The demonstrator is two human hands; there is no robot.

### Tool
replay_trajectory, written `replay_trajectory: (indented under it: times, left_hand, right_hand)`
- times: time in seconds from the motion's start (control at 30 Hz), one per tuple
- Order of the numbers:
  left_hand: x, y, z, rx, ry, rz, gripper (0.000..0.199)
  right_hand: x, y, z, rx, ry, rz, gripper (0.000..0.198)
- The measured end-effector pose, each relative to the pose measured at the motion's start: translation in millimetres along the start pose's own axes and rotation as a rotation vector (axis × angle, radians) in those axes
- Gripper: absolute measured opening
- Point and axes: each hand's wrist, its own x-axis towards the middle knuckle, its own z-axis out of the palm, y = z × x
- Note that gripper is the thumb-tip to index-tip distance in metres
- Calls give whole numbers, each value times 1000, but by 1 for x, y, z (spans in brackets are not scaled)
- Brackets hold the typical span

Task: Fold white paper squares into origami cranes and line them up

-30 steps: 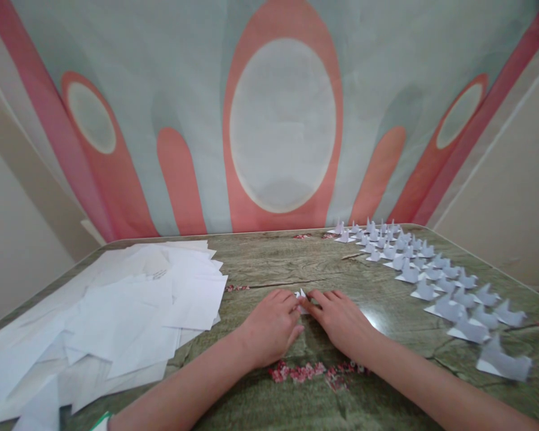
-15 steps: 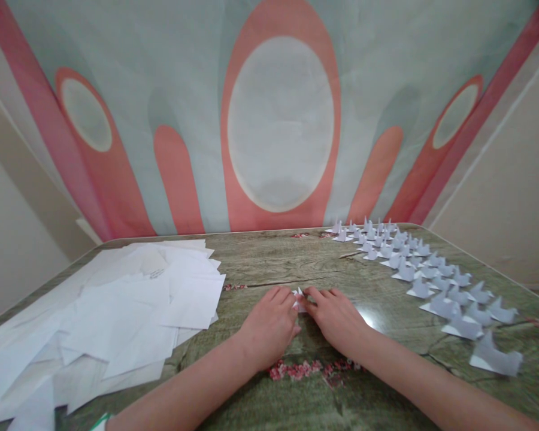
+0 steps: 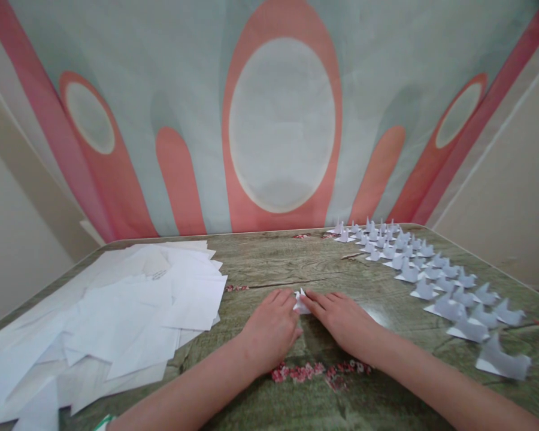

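while left hand (image 3: 270, 326) and right hand (image 3: 342, 314) narrowly pinch folded paper (image 3: 302, 306) | table (image 3: 273, 260) stretches ahead to far edge (image 3: 273, 231)

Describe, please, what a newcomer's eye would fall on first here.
Probably the large white oval ringed in coral on the backdrop behind the table. Next come the folded white paper birds along the table's right side and the heap of white paper sheets on its left. Between them, the left hand and right hand touch a small folded paper.
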Motion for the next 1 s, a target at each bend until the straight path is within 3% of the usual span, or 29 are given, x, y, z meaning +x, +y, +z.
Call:
replay_trajectory:
  times: [0.17, 0.53, 0.83, 1.0]
  left_hand:
    - [0, 0, 2, 6, -5, -3, 34]
    - [1, 1, 0, -15, 20, -28, 32]
    - [1, 1, 7, -15, 56, -6, 31]
    - [1, 6, 16, 34, 42, 26, 30]
  right_hand:
    - [-7, -5, 3, -85, 16, -41, 46]
    - [-11, -12, -8, -104, -59, 15, 51]
    - [-10, -2, -20, 16, -111, 33, 43]
    - [1, 12, -13, 169, -36, -10, 37]
